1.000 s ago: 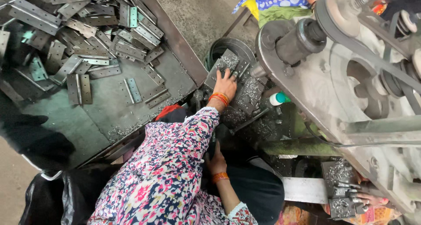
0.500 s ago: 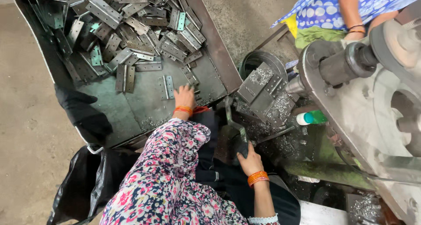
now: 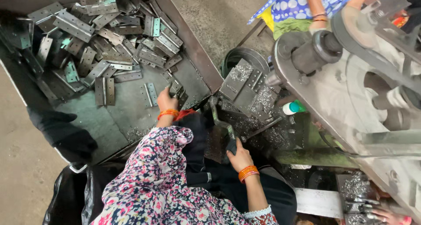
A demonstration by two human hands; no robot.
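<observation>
In the metal bin, the left hand clasps a hinge while the right hand grips the lever; sharp swarf could cut bare fingers.

Grey metal hinge flat at tray's near corner

Bare grey floor of the sheet-metal tray lies open beside the left hand; heaped flat steel hinges block its far end. Right hand sits hemmed by the bent metal lever and large grey flywheel machine.
</observation>
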